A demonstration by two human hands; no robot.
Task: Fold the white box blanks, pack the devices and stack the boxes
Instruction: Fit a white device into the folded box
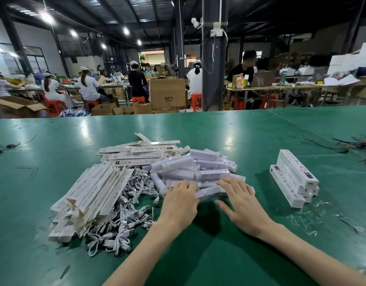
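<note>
Left hand (pixel 180 201) holding device (pixel 211 191), blanks (pixel 91 188) marked "SMART SENSOR LAMP"

Bare table (pixel 219 244) between cables (pixel 124 213), boxes (pixel 293 180)

Flat box blanks (pixel 89 186) at worktop left: "SMART SENSOR LAMP" printed lengthwise. Blanks in the rear pile (pixel 136 155): the same title, inverted, plus "CE". Stacked boxes (pixel 295 182): "CE" on the side face. Cardboard carton (pixel 167 93), background: "BPS".
</note>
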